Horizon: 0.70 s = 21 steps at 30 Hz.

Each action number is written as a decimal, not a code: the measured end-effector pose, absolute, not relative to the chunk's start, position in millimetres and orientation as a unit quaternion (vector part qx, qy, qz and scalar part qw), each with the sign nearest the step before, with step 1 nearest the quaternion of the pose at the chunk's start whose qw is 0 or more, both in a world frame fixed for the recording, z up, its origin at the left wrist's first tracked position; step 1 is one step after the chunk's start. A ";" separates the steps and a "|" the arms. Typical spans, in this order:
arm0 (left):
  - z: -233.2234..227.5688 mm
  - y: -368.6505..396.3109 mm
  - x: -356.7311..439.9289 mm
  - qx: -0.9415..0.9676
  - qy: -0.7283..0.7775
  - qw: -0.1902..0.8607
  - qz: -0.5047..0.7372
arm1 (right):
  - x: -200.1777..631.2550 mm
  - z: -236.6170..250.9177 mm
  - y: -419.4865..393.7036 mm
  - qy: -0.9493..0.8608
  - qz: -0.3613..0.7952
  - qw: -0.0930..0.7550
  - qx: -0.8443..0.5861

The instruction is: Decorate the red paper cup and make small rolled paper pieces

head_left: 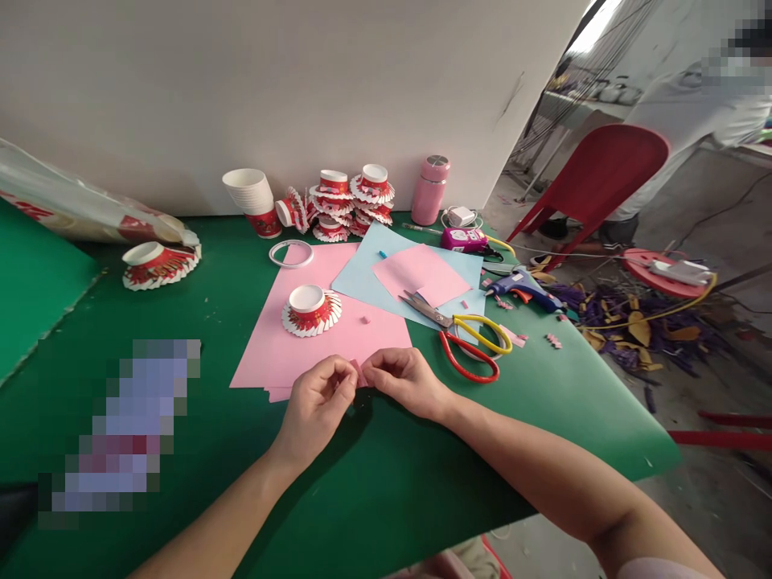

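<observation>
Between my hands is a small piece of pink paper (358,371), pinched from both sides just above the table's near part. My left hand (319,402) grips its left end with thumb and fingertips. From the right, my right hand (407,381) holds the other end the same way. Beyond them lies a large pink sheet (265,354), and on it stands a cut paper cup (309,310) with a fringed, splayed rim. Scissors (461,330) with one yellow and one red handle rest open to the right. A light blue sheet (355,277) carries a smaller pink sheet (416,269).
Stacked white cups (247,189), several fringed cups (331,205) and a pink flask (430,191) line the wall. A tape roll (291,254) lies left of centre. At the right edge sits a blue glue gun (524,288). A red chair (609,177) and a person stand beyond.
</observation>
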<state>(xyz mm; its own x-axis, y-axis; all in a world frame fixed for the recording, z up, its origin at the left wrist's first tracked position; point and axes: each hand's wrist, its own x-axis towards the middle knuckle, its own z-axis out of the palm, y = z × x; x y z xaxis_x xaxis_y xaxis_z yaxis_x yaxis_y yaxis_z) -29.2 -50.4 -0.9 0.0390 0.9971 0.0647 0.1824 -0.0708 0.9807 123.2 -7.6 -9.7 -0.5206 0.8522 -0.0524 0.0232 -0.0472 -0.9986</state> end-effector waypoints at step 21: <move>-5.1 -50.1 -25.6 0.513 0.470 0.506 0.509 | 121.0 -13.3 -5.4 -0.479 0.741 0.352 -0.312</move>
